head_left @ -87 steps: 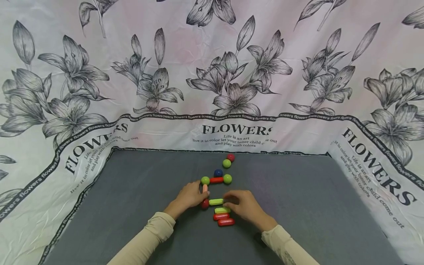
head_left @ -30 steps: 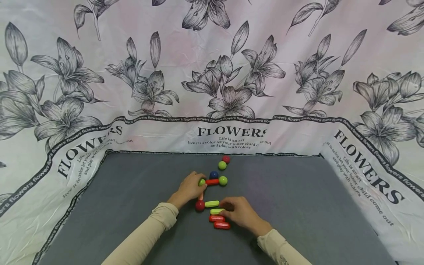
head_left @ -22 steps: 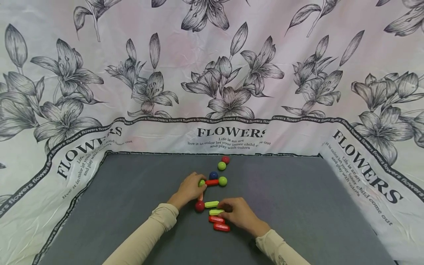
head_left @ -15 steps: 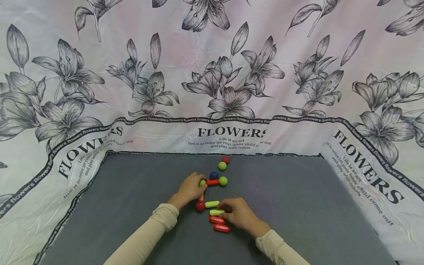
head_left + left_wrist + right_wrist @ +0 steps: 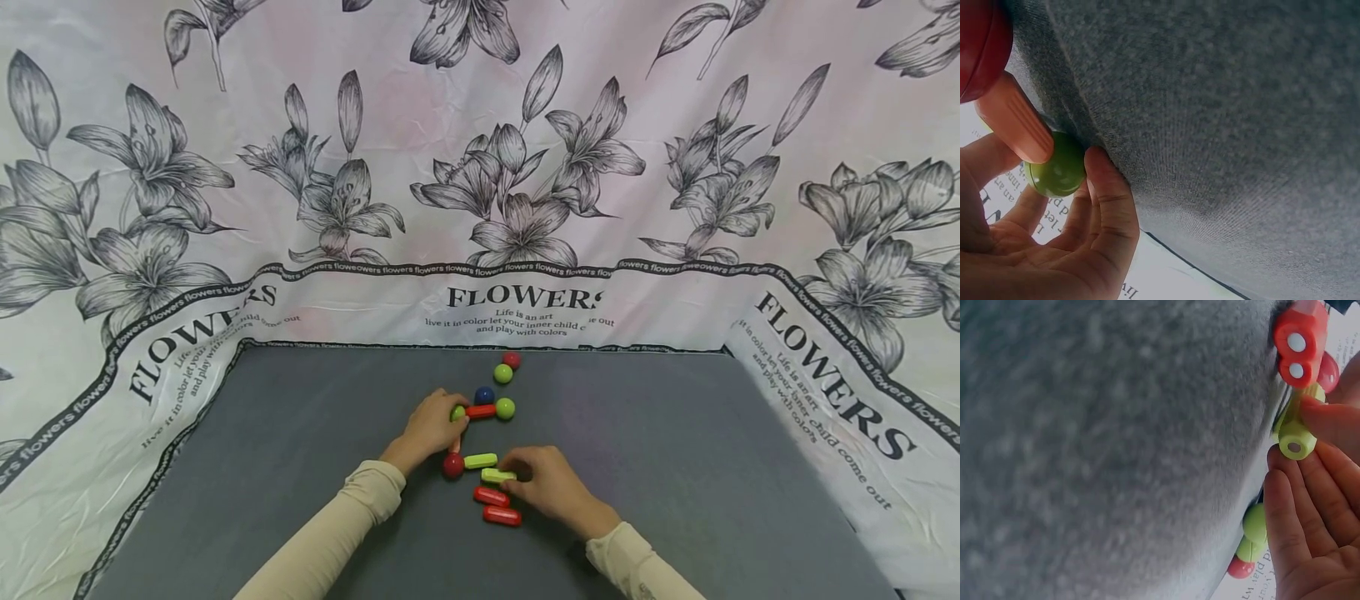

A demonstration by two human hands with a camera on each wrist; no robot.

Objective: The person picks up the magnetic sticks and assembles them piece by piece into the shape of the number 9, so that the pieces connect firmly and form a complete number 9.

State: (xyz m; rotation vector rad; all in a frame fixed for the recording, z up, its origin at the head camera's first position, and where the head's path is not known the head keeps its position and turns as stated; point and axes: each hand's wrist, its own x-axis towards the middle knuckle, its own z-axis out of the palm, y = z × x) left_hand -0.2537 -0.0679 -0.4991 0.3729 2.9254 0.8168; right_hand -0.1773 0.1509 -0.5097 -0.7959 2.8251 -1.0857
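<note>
Since half a second ago, one yellow-green rod (image 5: 493, 476) has moved slightly toward the upper right together with the right hand (image 5: 555, 485), a little further from two red rods (image 5: 492, 497) below it. Fingers of this hand pinch the rod; they hide its right end in the head view, while the right wrist view shows a round grey spot on one end. At the centre of the frame, the left hand (image 5: 427, 433) holds a green ball (image 5: 1057, 170) between its fingers, partly covered in the head view. From this ball a pink rod (image 5: 1015, 119), also partly hidden, leads to a red ball (image 5: 453, 465), which is cut off at the upper left of the left wrist view. Whether the blue ball (image 5: 483, 395) touches its neighbours, I cannot tell. Dark grey tabletop (image 5: 675, 467) looks fabric-like and blurred up close. Behind it hangs a white cloth (image 5: 337, 308) with lilies, its last printed "FLOWERS" letter broken by a fold.
</note>
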